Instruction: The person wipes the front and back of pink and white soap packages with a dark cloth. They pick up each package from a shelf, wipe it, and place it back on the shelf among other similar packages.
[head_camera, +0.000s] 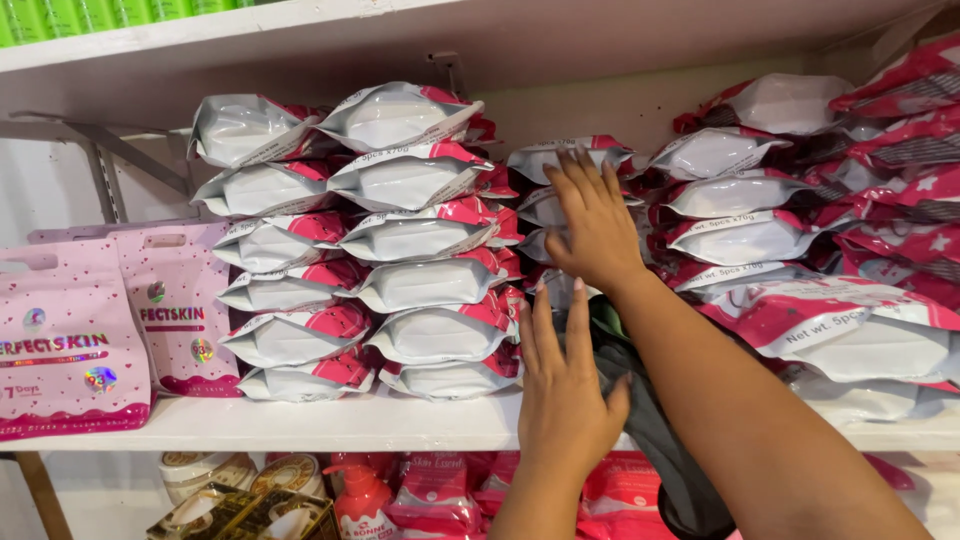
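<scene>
The left hand (562, 385) lies flat, fingers spread, on the dark bag (640, 400) at the shelf (330, 425) edge, gripping nothing. Farther back, the open right hand (598, 225) presses the middle stack of pink-white packs (560, 160); the two left stacks (360, 250) look finished, the middle one seems unfinished.

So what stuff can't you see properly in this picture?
- Middle stack of white-and-pink packs, head view: mostly covered by the right hand and left hand.
- Dark bag: hidden behind both arms.
- Pink pouches: cut off by the left edge.
- Lower-shelf bottle: cut off at the bottom.
</scene>
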